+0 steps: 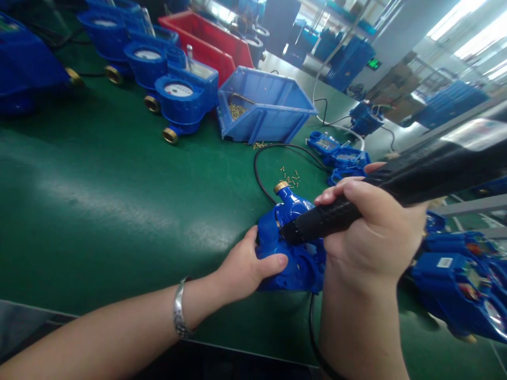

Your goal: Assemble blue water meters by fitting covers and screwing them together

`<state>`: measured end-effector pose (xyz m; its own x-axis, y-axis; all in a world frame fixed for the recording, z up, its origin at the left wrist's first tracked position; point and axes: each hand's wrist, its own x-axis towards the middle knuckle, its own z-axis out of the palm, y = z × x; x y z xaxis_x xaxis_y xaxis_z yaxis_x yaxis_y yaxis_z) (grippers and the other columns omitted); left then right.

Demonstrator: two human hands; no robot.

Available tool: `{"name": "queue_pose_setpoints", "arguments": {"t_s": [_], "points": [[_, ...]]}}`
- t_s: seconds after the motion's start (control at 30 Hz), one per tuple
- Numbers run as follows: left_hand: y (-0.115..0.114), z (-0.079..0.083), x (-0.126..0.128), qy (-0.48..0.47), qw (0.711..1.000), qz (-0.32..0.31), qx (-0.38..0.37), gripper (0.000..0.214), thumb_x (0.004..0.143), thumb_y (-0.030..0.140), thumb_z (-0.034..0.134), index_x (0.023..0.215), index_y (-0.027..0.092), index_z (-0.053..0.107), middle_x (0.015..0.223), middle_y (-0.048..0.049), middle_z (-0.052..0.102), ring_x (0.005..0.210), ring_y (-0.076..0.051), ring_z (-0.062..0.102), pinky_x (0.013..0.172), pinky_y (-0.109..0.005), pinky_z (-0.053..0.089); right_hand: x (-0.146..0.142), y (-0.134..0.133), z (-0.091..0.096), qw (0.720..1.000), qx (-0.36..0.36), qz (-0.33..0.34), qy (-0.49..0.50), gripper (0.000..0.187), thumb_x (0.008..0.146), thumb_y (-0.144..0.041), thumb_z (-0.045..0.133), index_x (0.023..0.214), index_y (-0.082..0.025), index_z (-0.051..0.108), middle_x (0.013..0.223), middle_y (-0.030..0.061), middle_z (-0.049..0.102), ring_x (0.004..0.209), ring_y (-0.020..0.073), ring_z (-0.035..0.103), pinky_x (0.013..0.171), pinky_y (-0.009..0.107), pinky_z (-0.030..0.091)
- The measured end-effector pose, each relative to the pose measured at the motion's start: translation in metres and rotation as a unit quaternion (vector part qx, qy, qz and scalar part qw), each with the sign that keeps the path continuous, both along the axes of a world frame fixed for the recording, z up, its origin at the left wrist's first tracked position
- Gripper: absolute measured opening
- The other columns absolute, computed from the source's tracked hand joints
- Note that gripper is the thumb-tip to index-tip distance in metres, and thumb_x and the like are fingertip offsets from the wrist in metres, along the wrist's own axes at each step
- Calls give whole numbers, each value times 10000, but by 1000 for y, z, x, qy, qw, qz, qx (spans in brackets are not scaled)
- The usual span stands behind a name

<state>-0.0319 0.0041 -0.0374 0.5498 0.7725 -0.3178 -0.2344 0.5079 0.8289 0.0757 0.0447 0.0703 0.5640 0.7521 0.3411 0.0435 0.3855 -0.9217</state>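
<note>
A blue water meter body (pixel 293 269) with a brass threaded end lies on the green table, its underside turned up. My left hand (pixel 249 264) grips its left side, thumb on top and fingers around the edge. In my right hand (pixel 372 227) is a black power screwdriver (pixel 328 219), held slanting down with its tip against the meter body. The bit's contact point is hidden by the dark nose of the tool. Just beyond the meter, small brass screws (pixel 291 178) lie scattered, and a black cable (pixel 263 158) curves around them.
Several assembled blue water meters (pixel 180 103) stand in a row at the back left. A blue bin (pixel 269 113) holds brass screws, with a red bin (pixel 209 45) behind it. Blue covers (pixel 340 153) lie at right; more meters (pixel 451 285) sit beyond my right arm.
</note>
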Motion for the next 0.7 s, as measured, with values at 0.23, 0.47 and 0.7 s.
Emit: {"name": "queue_pose_setpoints", "arguments": {"t_s": [0.23, 0.47, 0.7], "points": [[0, 0, -1, 53, 998, 12, 24, 740, 627, 507, 702, 1232, 173, 435, 1090, -109, 642, 992, -321, 598, 876, -454, 462, -2, 0, -5, 1000, 4, -5, -26, 212, 610, -88, 531, 796, -181, 490, 491, -88, 530, 399, 122, 503, 424, 263, 426], [0, 5, -2, 45, 999, 20, 20, 706, 633, 455, 707, 1213, 154, 441, 1099, -122, 632, 995, -313, 595, 870, -431, 463, 0, -1, -5, 1000, 1, 13, -28, 214, 618, -80, 535, 813, -164, 510, 516, -75, 528, 408, 119, 510, 432, 263, 432], [3, 15, 1, 2, 999, -6, -32, 764, 633, 406, 671, 1251, 96, 346, 1202, -183, 565, 1085, -328, 550, 903, -430, 445, -2, 0, -6, 1000, -15, 23, -5, 240, 598, -75, 553, 776, -195, 448, 540, -95, 525, 422, 100, 524, 454, 246, 458]]}}
